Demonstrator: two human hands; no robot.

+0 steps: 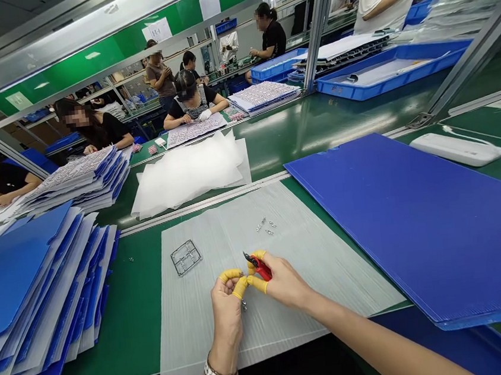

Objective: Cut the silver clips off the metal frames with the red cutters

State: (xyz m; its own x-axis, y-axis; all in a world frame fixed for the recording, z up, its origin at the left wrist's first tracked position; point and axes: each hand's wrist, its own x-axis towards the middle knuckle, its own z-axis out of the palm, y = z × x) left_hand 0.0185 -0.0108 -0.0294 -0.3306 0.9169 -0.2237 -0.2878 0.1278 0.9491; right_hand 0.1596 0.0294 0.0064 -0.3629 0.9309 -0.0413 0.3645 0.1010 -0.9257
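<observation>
My left hand (227,303) wears yellow finger cots on its thumb and fingers, which are pinched on a small shiny part (244,305) partly hidden by the fingers. Red-handled nippers (263,270) sit in my right hand (285,282), their dark jaws pointing up and left. The right thumb and a fingertip, also in yellow cots, meet the left fingertips. Both hands are above a whitish foam sheet (204,347). On that sheet, a small square frame (186,258) with shiny pieces inside lies to the left, and several loose shiny parts (267,226) lie beyond the hands.
Stacked blue boards and white sheets (42,293) rise at left. A large blue board (415,224) lies at right, near a white device (459,149). White foam sheets (190,170) and a blue tray (393,71) are farther back. Several people work across the bench.
</observation>
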